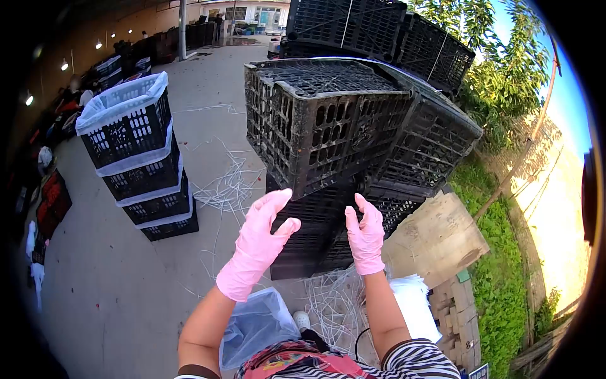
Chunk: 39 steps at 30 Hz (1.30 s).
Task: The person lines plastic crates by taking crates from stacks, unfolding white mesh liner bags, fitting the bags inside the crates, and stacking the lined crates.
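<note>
Pink gloves cover both of my hands. My left hand [257,243] is raised with thumb and fingers apart, its fingertips near the lower corner of a black plastic crate [353,129]. Beside it my right hand [366,237] is also open, in front of the stacked crates below. Neither hand holds anything; whether a fingertip touches the crate I cannot tell. The crate sits tilted on top of the stack, its slotted sides dusty. A crate lined with clear plastic [255,328] stands at my feet, partly hidden by my left arm.
To the left rises a stack of black crates with white liners [129,120]. Loose white straps [230,186] litter the concrete floor. More strapped crates [347,28] stand behind. At right are a wooden board [439,237], white sheets [416,309] and green plants [502,278].
</note>
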Available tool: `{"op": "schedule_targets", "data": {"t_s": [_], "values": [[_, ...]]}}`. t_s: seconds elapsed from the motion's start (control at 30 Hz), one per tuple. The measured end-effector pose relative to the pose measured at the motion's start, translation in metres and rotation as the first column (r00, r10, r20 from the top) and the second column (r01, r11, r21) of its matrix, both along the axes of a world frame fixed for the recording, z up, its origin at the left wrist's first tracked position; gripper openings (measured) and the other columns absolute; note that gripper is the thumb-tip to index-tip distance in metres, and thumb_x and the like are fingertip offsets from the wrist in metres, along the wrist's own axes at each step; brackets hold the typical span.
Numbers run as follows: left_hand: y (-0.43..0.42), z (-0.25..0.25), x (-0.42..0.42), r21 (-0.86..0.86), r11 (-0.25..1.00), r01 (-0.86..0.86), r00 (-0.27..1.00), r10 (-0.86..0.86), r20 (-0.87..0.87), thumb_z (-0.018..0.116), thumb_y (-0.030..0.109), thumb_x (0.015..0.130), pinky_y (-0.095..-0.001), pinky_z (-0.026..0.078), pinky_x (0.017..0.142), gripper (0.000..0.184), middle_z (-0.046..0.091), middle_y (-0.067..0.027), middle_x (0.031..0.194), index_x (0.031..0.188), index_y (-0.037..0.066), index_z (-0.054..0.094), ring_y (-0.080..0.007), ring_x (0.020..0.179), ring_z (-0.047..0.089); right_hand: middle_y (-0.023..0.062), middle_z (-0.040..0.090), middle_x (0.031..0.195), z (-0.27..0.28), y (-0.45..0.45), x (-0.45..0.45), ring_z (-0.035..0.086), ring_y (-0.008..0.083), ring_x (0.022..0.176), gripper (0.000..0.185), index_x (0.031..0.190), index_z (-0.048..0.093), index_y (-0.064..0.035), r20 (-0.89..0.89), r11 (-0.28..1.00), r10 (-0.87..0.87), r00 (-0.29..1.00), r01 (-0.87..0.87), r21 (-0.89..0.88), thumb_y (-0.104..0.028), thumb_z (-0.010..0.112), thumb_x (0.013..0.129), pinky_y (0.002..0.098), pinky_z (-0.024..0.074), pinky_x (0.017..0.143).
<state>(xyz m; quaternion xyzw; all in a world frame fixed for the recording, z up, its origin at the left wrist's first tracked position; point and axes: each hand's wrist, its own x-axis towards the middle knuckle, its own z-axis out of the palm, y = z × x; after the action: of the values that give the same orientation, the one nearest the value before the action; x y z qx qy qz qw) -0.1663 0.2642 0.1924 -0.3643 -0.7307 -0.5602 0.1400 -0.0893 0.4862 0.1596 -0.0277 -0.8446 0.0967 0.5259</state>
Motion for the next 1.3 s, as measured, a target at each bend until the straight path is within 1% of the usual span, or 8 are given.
{"op": "schedule_targets", "data": {"t_s": [0.13, 0.27, 0.43, 0.7, 0.77, 0.83, 1.0, 1.3], "values": [[0.111, 0.148, -0.052, 0.061, 0.909, -0.411, 0.591, 0.317, -0.742, 0.073, 0.028, 0.074, -0.0362, 0.048, 0.077, 0.061, 0.054, -0.0149, 0.117, 0.127, 0.008, 0.049, -0.0278, 0.096, 0.056, 0.0108, 0.062, 0.112, 0.059, 0.078, -0.013, 0.056, 0.0277, 0.105, 0.037, 0.114, 0.059, -0.0055, -0.093, 0.967, -0.137, 0.986, 0.154, 0.202, -0.015, 0.069, 0.079, 0.0367, 0.0426, 0.092], [0.198, 0.196, -0.103, -0.702, 0.573, -0.423, 0.905, 0.22, -0.365, 0.062, 0.045, 0.081, -0.038, 0.051, 0.07, 0.042, 0.068, -0.0112, 0.089, 0.097, 0.007, 0.07, -0.0275, 0.089, 0.065, 0.0119, 0.041, 0.14, 0.087, 0.134, -0.047, 0.038, 0.031, 0.128, 0.061, 0.138, 0.041, -0.0141, 0.054, 0.855, -0.396, 0.917, 0.347, 0.386, -0.034, 0.062, 0.084, 0.0464, 0.0253, 0.106], [0.156, 0.159, -0.165, -0.185, 0.751, -0.633, 0.357, 0.072, -0.931, 0.059, 0.037, 0.085, -0.0359, 0.051, 0.054, 0.028, 0.059, -0.005, 0.068, 0.074, 0.011, 0.056, -0.023, 0.065, 0.062, 0.0059, 0.029, 0.149, 0.06, 0.198, -0.073, 0.029, 0.0278, 0.135, 0.059, 0.144, 0.032, -0.0228, 0.132, 0.867, -0.425, 0.896, 0.36, 0.345, -0.044, 0.048, 0.091, 0.0462, 0.0233, 0.108], [-0.03, 0.182, -0.126, -0.12, 0.511, -0.851, 0.175, 0.06, -0.983, 0.064, 0.036, 0.082, -0.0321, 0.046, 0.05, 0.027, 0.052, -0.0028, 0.065, 0.072, 0.014, 0.051, -0.0199, 0.062, 0.059, 0.0134, 0.036, 0.144, 0.088, 0.172, -0.043, 0.033, 0.0321, 0.133, 0.057, 0.141, 0.036, -0.0118, 0.216, 0.93, -0.322, 0.922, 0.265, 0.254, -0.035, 0.052, 0.092, 0.0471, 0.0251, 0.107], [-0.071, 0.181, -0.099, -0.12, 0.423, -0.898, 0.185, 0.116, -0.976, 0.064, 0.035, 0.083, -0.0311, 0.046, 0.049, 0.025, 0.052, -0.0024, 0.063, 0.073, 0.014, 0.053, -0.0197, 0.06, 0.059, 0.0153, 0.053, 0.123, 0.063, 0.126, -0.025, 0.053, 0.0303, 0.111, 0.042, 0.124, 0.048, -0.0004, -0.083, 0.995, -0.015, 0.996, 0.006, -0.104, -0.023, 0.058, 0.09, 0.0387, 0.0414, 0.095], [-0.116, 0.166, -0.075, -0.133, 0.352, -0.926, 0.204, 0.171, -0.964, 0.063, 0.034, 0.083, -0.0311, 0.046, 0.049, 0.024, 0.053, -0.0025, 0.062, 0.074, 0.013, 0.053, -0.0201, 0.06, 0.059, 0.0142, 0.054, 0.12, -0.001, 0.049, -0.016, 0.052, 0.0236, 0.111, 0.056, 0.123, 0.048, 0.0012, 0.009, 0.309, 0.596, 0.803, -0.219, -0.925, -0.044, 0.052, 0.09, 0.0362, 0.0405, 0.094], [-0.218, 0.102, 0.004, -0.354, 0.4, -0.846, 0.532, 0.57, -0.627, 0.05, 0.028, 0.093, -0.0387, 0.049, 0.062, 0.017, 0.063, -0.0092, 0.083, 0.091, 0.015, 0.061, -0.0327, 0.074, 0.061, 0.0153, 0.045, 0.134, -0.022, -0.159, -0.016, 0.045, 0.0259, 0.123, 0.07, 0.137, 0.034, -0.0062, -0.764, -0.782, 0.491, 0.418, -0.176, -0.599, -0.054, 0.05, 0.089, 0.0455, 0.0395, 0.1], [-0.324, -0.213, 0.122, -0.326, 0.521, -0.789, 0.216, 0.732, 0.647, 0.041, 0.041, 0.097, -0.0359, 0.048, 0.071, 0.041, 0.065, -0.0122, 0.086, 0.104, 0.005, 0.061, -0.0269, 0.079, 0.062, 0.0147, 0.064, 0.094, -0.006, -0.303, -0.023, 0.058, 0.0152, 0.057, 0.035, 0.115, 0.051, 0.0059, -0.044, -0.056, 0.97, 0.241, 0.041, -0.998, -0.002, 0.055, 0.082, 0.0296, 0.051, 0.057]]}}
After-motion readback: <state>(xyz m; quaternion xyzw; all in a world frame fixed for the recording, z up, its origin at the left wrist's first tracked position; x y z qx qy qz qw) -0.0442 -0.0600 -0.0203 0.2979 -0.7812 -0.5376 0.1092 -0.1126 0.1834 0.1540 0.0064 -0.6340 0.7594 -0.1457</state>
